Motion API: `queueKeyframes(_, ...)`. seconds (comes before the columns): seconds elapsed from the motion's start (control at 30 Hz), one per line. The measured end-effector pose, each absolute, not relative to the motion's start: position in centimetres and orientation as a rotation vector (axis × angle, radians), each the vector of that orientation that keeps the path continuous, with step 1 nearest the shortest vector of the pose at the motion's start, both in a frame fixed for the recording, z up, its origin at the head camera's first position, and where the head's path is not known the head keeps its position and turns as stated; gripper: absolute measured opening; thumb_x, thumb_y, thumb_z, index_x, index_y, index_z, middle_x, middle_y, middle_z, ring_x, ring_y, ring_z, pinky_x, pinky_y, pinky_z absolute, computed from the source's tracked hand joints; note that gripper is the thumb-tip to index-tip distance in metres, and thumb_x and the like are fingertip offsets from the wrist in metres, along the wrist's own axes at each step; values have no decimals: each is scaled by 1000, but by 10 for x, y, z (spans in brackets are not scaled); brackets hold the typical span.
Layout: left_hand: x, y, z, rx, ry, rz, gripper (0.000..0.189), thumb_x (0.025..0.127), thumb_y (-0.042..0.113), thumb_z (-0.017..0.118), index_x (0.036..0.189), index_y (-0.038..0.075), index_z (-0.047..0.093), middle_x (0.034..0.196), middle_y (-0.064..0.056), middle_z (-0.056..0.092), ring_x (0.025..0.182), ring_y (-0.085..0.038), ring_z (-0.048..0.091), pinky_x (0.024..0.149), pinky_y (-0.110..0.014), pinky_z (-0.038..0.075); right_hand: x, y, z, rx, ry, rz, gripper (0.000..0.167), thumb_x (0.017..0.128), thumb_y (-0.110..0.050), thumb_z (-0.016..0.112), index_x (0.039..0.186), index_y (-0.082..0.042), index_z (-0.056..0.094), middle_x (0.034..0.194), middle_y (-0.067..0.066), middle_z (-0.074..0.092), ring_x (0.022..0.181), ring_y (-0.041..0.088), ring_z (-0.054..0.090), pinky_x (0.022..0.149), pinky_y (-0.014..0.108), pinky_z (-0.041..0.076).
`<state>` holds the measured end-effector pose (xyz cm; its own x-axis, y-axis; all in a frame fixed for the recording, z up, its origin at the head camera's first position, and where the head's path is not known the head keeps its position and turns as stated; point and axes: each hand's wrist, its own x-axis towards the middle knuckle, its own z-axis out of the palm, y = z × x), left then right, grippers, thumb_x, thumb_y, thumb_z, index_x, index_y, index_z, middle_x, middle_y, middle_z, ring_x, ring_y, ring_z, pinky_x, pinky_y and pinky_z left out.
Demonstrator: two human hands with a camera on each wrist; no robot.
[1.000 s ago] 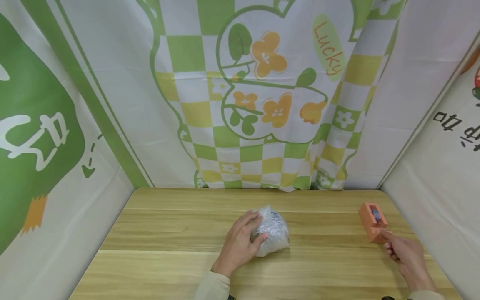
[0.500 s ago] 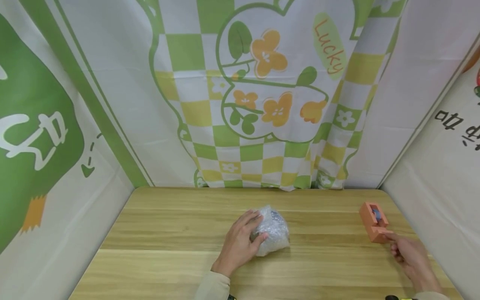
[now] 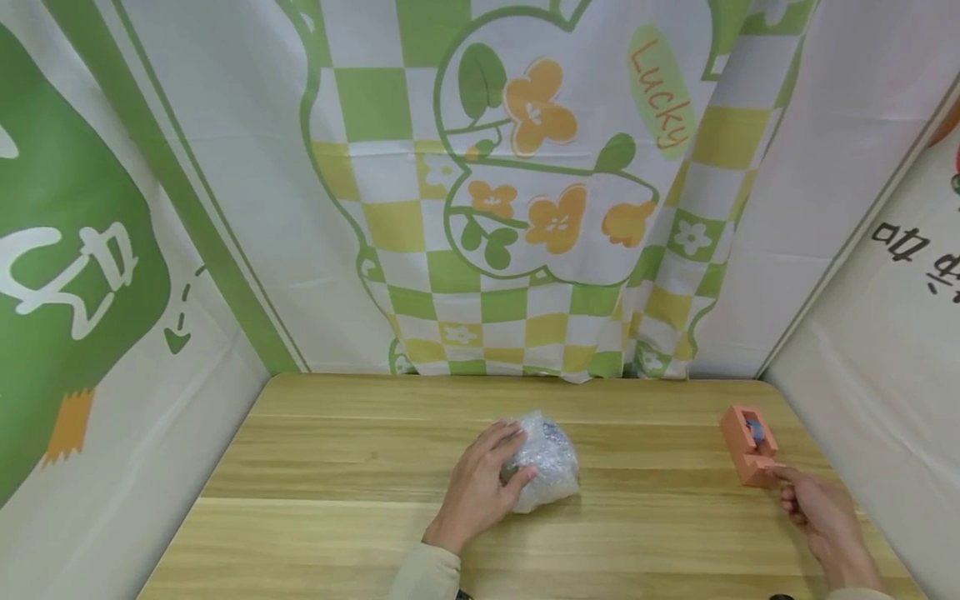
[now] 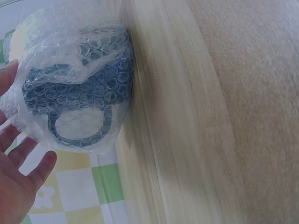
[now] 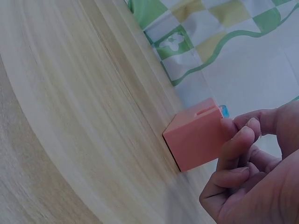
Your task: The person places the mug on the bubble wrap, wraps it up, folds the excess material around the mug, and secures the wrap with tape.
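Note:
A dark blue mug in bubble wrap (image 3: 551,467) sits on the wooden table; its looped handle shows through the wrap (image 4: 79,93) in the left wrist view. My left hand (image 3: 482,483) holds the bundle from its left side, thumb in front and fingers over the top. Far to the right stands an orange tape dispenser (image 3: 737,446) with a blue core inside. At its front end my right hand (image 3: 821,508) pinches with thumb and forefinger, the other fingers curled in. The tape itself is too clear to make out between the fingertips (image 5: 229,126).
Wooden table (image 3: 337,467) spreads under both hands, its rounded back corners against the cloth. A green and yellow checked curtain (image 3: 525,250) hangs behind it, and printed cloth walls (image 3: 885,350) stand at both sides. A small dark object (image 3: 782,597) shows at the bottom edge.
My right hand has shifted slightly right and its fingertips now sit at the dispenser's front edge. The left hand and the wrapped mug stay in place.

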<state>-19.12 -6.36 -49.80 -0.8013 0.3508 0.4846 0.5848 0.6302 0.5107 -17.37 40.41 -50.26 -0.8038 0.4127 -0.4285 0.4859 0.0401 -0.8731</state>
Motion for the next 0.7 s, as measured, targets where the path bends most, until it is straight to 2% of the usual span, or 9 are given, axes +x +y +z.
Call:
queueKeyframes(0.13, -191, -63, -498, -746, -2527, -971, 50, 94, 35, 71, 131, 2, 67, 142, -11, 60, 138, -33, 47, 113, -49, 39, -173, 401, -503, 993, 2244, -1900, 29, 99, -25, 62, 72, -26, 71, 64, -9, 54, 56, 4, 49, 49, 23, 41)
queueKeyframes(0.3, -191, -63, -499, -743, -2530, -975, 50, 94, 35, 71, 132, 3, 66, 142, -10, 59, 139, -32, 46, 113, -50, 39, -172, 401, -507, 995, 2217, -1920, 32, 101, -28, 61, 72, -29, 73, 65, -10, 55, 58, 4, 49, 52, 24, 42)
queueKeyframes(0.5, -191, -63, -499, -743, -2520, -979, 50, 94, 35, 71, 132, 2, 66, 142, -11, 60, 139, -33, 47, 113, -50, 39, -170, 401, -506, 963, 2069, -2028, 40, 104, -25, 54, 70, -32, 73, 68, -11, 58, 59, 2, 50, 53, 22, 43)
queueKeyframes(0.7, -191, -63, -500, -748, -2502, -969, 50, 94, 35, 72, 130, 2, 67, 141, -12, 60, 137, -34, 48, 112, -50, 40, -169, 402, -506, 904, 1779, -2271, 45, 106, -20, 48, 71, -25, 76, 68, -12, 62, 60, 0, 51, 52, 19, 43)
